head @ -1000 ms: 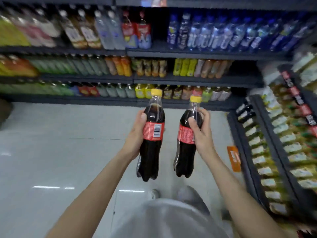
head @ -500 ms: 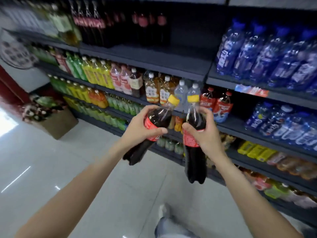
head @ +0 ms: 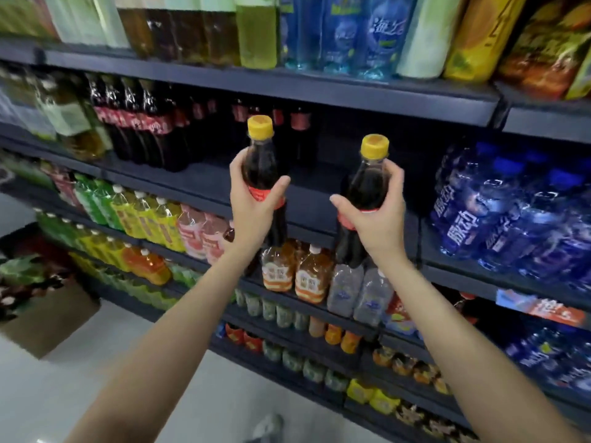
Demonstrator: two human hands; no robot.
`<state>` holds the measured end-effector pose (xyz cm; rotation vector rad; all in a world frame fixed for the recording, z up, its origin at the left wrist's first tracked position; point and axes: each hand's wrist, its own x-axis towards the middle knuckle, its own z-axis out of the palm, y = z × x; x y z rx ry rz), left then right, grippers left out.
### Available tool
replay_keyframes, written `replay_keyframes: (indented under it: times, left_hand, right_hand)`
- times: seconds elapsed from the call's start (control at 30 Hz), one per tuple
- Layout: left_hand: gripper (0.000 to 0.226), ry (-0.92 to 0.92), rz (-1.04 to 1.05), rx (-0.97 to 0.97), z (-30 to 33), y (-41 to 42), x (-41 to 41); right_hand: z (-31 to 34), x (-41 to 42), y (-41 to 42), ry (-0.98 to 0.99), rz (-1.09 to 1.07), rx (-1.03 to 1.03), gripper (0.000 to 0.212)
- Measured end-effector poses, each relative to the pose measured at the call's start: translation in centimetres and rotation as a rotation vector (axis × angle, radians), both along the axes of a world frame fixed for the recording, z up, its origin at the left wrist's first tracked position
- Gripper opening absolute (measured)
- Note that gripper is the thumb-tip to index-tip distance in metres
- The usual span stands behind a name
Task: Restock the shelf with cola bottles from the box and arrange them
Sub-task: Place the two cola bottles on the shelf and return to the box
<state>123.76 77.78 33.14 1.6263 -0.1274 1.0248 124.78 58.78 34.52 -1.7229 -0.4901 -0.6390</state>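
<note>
Dark shelf (head: pixel 319 199) at frame center; left hand (head: pixel 256 209) and right hand (head: pixel 377 219) each grip 1 cola bottle (head: pixel 260 164) mid-body: likely heavy, rigid, smooth.

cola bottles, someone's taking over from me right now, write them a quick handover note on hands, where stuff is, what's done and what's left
Left hand: grips the left cola bottle around its label, upright, yellow cap up.
Right hand: grips the right cola bottle the same way.
Both bottles are held in front of the cola shelf, not yet set down. Stocked cola bottles stand at its left end; the stretch in front of the hands is bare.
Done: two bottles carried to the shelf.
Left: place both in the bare stretch, line them up, fetch more. The box is not clearly in view.
</note>
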Motion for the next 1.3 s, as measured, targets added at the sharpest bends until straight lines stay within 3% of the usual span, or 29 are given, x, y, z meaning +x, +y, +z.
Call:
replay_keyframes:
  times: [0.27,0.43,0.63,0.73,0.87,1.07,1.3]
  left_hand:
    - [0.064,0.011,-0.148,0.037,-2.9,4.0,12.8]
    - [0.075,0.015,-0.132,0.041,-3.0,5.3,19.1]
    - [0.090,0.058,-0.159,0.028,-3.2,5.6,23.6]
    - [0.103,0.109,-0.159,0.142,-4.3,6.7,23.5]
    - [0.107,0.182,-0.031,0.304,-5.3,7.0,22.8]
    - [0.105,0.200,0.143,0.169,-4.1,5.2,25.5]
    - [0.104,0.306,0.229,0.284,-3.3,4.6,29.0]
  right_hand:
    - [-2.4,10.5,6.6,-0.004,-0.111,0.031,0.075]
    - [-2.2,16.2,8.5,-0.016,-0.162,0.045,0.078]
    - [-4.8,19.8,7.6,0.019,-0.016,-0.081,0.103]
    - [-7.1,20.2,6.2,0.044,0.023,-0.134,0.109]
    - [-6.1,21.8,5.9,0.053,0.010,-0.156,0.107]
    - [-4.3,27.8,8.6,-0.008,-0.193,-0.139,0.107]
    - [-4.4,34.0,10.0,-0.006,-0.286,-0.118,0.106]
